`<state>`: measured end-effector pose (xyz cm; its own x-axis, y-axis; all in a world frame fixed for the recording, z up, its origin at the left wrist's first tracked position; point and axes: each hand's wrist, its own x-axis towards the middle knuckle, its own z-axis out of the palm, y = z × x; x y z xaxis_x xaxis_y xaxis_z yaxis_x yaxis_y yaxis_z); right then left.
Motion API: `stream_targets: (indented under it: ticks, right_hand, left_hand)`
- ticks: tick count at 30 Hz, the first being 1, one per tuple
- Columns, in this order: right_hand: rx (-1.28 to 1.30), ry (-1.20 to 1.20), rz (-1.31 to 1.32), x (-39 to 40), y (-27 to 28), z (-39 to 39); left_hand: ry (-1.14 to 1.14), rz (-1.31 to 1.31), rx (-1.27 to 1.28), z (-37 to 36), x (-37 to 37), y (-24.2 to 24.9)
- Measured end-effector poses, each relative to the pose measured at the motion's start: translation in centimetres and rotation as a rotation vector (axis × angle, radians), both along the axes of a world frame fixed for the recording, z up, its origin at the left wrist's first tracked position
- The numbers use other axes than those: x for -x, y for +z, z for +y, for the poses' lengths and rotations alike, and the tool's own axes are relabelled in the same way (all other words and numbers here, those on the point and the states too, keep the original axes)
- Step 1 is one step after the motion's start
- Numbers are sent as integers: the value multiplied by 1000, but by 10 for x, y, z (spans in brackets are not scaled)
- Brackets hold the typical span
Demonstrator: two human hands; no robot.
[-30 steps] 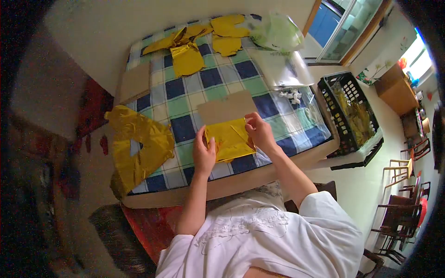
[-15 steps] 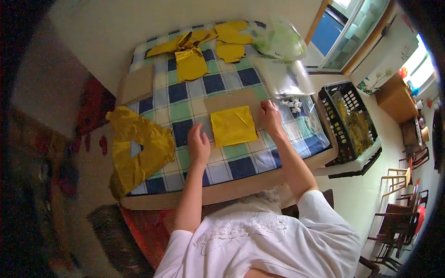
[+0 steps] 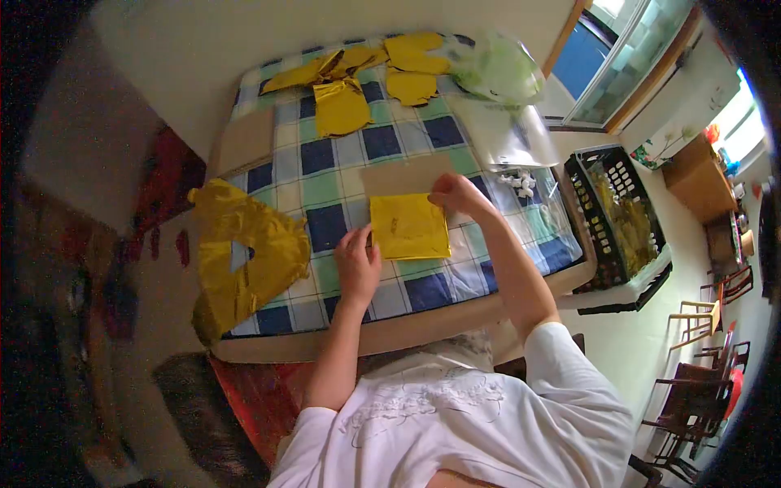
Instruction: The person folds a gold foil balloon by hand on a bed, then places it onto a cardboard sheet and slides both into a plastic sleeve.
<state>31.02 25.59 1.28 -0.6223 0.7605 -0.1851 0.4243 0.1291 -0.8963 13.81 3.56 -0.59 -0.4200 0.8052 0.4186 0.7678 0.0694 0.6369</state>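
A folded gold foil piece (image 3: 409, 230), squarish and lightly creased, lies flat on a checked cloth in front of me. At its left edge is my left hand (image 3: 359, 260), fingers bent and slightly apart, the tips by the foil. My right hand (image 3: 460, 196) has its fingers pinched at the upper right corner of the foil. Just behind the foil lies a brown cardboard piece (image 3: 397, 175). Off to the left, a large flat gold foil shape (image 3: 232, 281) with a hole in it hangs partly over the table edge.
More flat gold foil shapes (image 3: 342, 106) lie at the back of the checked cloth (image 3: 325, 154). Clear plastic bags (image 3: 500, 77) and small white bits (image 3: 519, 183) are at the right. Cardboard (image 3: 244, 142) lies at the left edge. A black crate (image 3: 614, 211) holding gold foil stands beside the table.
Both hands have moved inward to the folded gold foil. My right hand has come left onto its upper right corner, and the foil lies squarer and flatter.
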Motion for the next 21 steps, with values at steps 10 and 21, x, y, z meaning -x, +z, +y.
stream_targets:
  ticks: [10,21]
  right_hand:
    - [-34,332,-102,-5,7,-12]
    - [352,170,205,-76,60,-5]
  left_hand:
    - [-5,-123,-16,4,2,-1]
    - [-265,386,115,52,33,-2]
